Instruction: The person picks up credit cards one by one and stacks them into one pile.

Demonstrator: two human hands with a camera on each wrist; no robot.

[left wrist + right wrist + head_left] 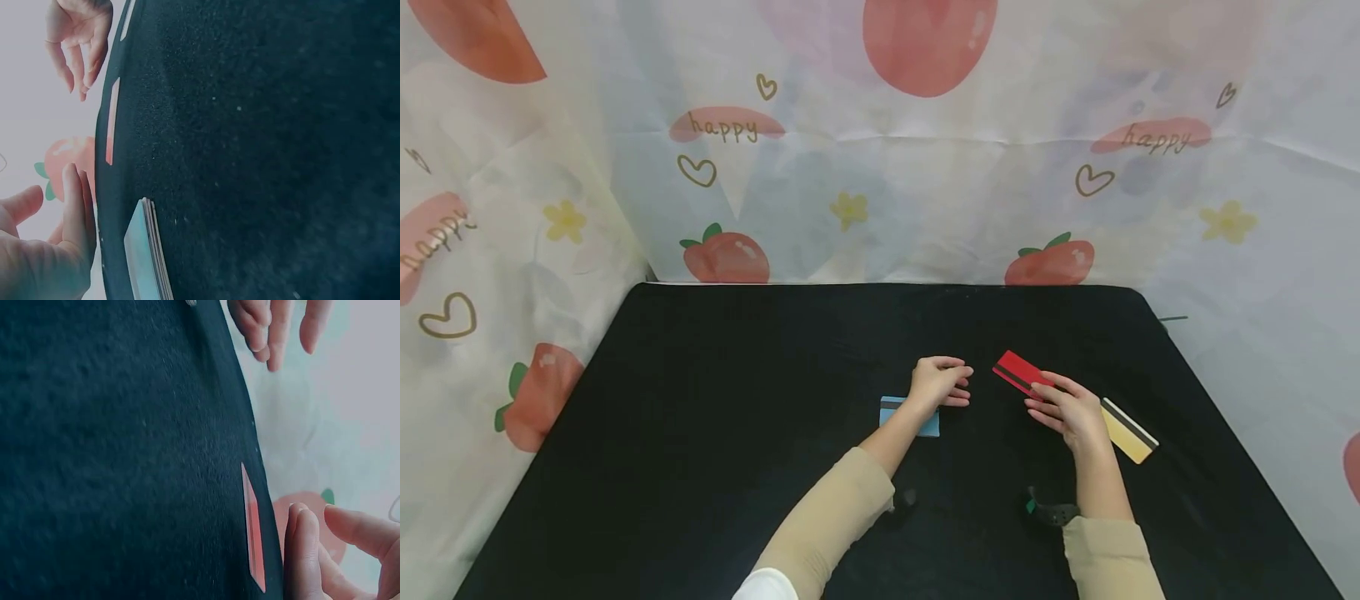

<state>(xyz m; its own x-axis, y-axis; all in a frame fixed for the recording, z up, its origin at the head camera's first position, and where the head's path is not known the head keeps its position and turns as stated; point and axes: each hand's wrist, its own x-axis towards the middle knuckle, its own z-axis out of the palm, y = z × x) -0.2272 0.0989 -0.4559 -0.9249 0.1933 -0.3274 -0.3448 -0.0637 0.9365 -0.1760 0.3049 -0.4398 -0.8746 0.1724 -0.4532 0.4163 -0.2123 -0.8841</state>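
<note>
A red card [1018, 371] with a dark stripe lies on the black cloth. My right hand [1070, 412] hovers over its near end with fingers loosely spread and nothing between them; the right wrist view shows the card [254, 531] flat on the cloth, beside the fingers. My left hand [938, 383] hangs above the table to the left of the red card, fingers relaxed and empty. Beneath the left wrist sits a small stack of cards [147, 256], blue on top, partly hidden by the forearm in the head view. A yellow card [1127, 433] with a dark stripe lies right of my right hand.
Black cloth [737, 375] covers the table, and its far edge meets a printed curtain [925, 192] with fruit and hearts. More of this curtain hangs along the left and right sides. A black wrist strap [1056, 513] shows at my right forearm.
</note>
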